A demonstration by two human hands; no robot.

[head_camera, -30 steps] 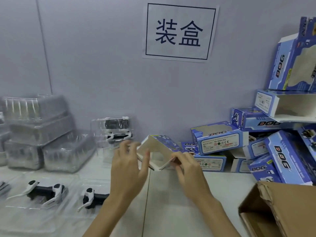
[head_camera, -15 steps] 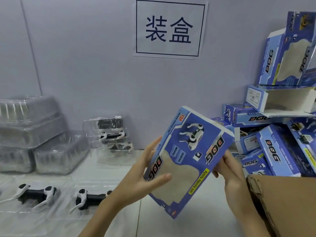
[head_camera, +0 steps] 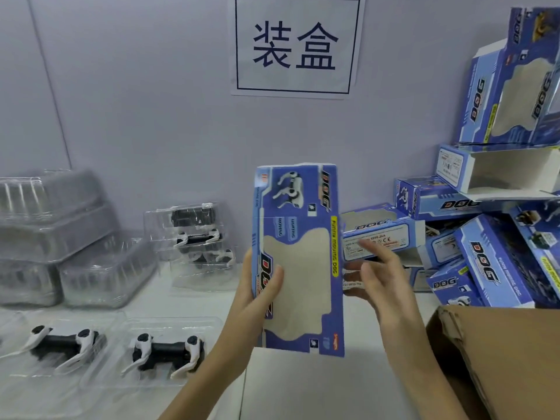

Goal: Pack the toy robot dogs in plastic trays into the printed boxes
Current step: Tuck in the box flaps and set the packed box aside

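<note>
Holding printed box (head_camera: 298, 262) upright above table (head_camera: 363, 389), window side facing cam. Left hand (head_camera: 257, 295) wrapped round its left edge, thumb on front; right hand (head_camera: 374, 278) just beside right edge (fingers loose, gripping nothing visible). Toy dogs in trays (head_camera: 165, 353) lying front-left.

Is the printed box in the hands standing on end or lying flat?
On end. The printed box is held upright above the table, window panel facing the camera, the left hand gripping its left edge.

Left hand (head_camera: 260, 295): bare, no glove, ring or watch visible.
Right hand (head_camera: 377, 281): bare, no glove, ring or watch visible.
Forearms: bare to lower frame edge, no sleeve in view.
Fingernails: short, unpainted where visible.
</note>
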